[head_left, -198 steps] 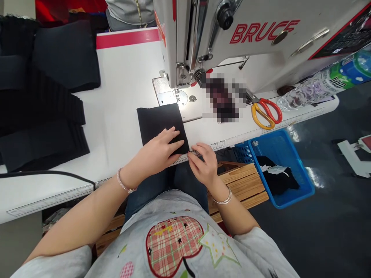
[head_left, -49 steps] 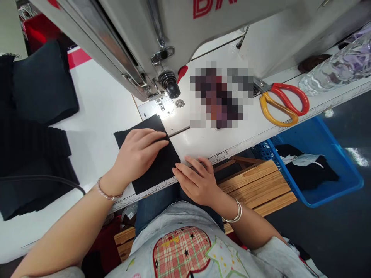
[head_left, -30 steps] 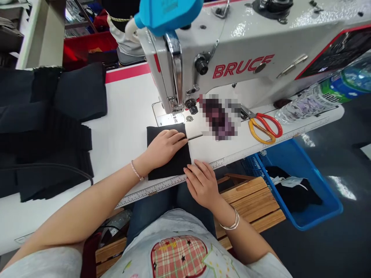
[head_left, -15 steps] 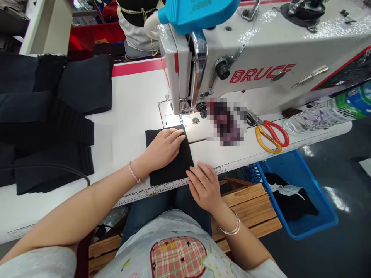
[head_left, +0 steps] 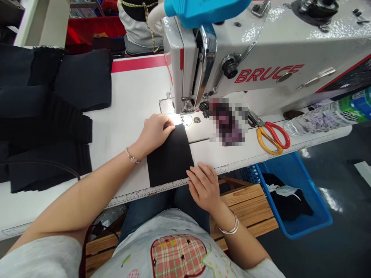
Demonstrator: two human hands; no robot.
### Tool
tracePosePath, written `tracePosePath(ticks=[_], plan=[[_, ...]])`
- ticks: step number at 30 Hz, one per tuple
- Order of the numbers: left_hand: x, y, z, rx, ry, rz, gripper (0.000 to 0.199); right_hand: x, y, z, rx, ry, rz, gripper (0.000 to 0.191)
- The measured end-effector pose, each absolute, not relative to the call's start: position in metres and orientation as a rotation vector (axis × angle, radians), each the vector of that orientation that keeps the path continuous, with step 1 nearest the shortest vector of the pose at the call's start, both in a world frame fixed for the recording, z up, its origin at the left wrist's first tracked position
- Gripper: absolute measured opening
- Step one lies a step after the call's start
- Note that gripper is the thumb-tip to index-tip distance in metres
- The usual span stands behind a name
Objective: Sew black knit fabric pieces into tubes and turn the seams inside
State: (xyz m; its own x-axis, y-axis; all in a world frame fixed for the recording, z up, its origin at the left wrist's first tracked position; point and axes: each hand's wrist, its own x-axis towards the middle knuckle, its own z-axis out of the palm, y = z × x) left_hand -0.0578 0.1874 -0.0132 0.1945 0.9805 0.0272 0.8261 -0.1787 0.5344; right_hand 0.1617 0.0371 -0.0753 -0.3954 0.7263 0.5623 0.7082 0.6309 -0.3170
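Black cloth, 1 piece: flat on white bench, sewing machine at its 1 o'clock. Left hand: grip pinched together on its 12 o'clock edge. Right hand: fingertips at its 4 o'clock corner; cannot tell whether clamped.

The left hand covers the upper left corner of the black cloth, and whether its curled fingertips pinch the fabric cannot be told — the needle of the sewing machine is likewise too small to make out in the glare. A pixelated patch masks whatever lies on the desk there and hides the tips of the scissors. The frame crops the machine, the bottle and the dark cloth stacks — and the desk conceals part of the blue basket.
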Motion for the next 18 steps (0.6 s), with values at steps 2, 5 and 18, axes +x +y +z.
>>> tracePosePath(ticks=[2,5,18], plan=[[-0.056,0.187,-0.014,2.072,1.672,0.559,0.014,0.161,0.037,-0.076,-1.118,-2.168,0.036,0.034],[-0.055,0.186,-0.016,2.062,1.658,0.593,0.013,0.161,0.037,-0.075,-1.128,-2.173,0.039,0.034],[-0.054,0.180,-0.024,2.186,1.622,0.673,0.011,0.161,0.037,-0.078,-1.130,-2.169,0.032,0.034]])
